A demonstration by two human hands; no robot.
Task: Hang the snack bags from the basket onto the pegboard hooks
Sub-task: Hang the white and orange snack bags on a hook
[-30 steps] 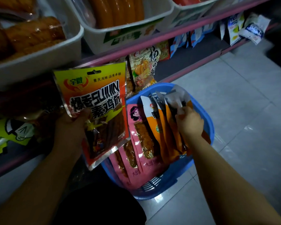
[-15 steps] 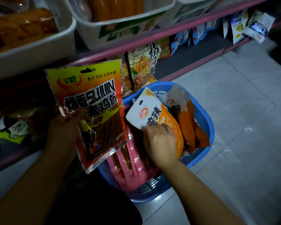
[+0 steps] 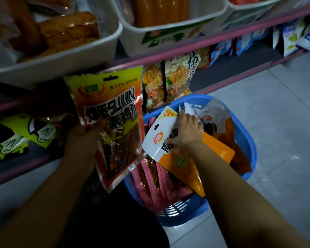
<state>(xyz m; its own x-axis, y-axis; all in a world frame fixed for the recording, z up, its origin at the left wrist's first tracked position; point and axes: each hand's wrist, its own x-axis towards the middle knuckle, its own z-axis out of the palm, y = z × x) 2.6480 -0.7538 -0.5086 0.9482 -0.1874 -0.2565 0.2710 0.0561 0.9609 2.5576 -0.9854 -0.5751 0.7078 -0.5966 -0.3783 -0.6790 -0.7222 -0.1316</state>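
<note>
The left hand (image 3: 86,138) grips a red and yellow snack bag (image 3: 113,126) by its left edge, thumb across the front, holding it upright just under the shelf rail (image 3: 168,52). The bag's right edge nearly meets the white and orange bag (image 3: 170,140) that the right hand (image 3: 184,131) pinches, lifted at a tilt over the blue basket (image 3: 247,140). Below that hand, pink bags (image 3: 159,183) stand on edge in the basket; beyond it lie more orange bags (image 3: 222,133). Right of the basket, pale floor tiles (image 3: 284,122) lie open. Above both hands, white tubs (image 3: 64,58) overhang the rail, and other packets (image 3: 175,81) hang behind the basket.
</note>
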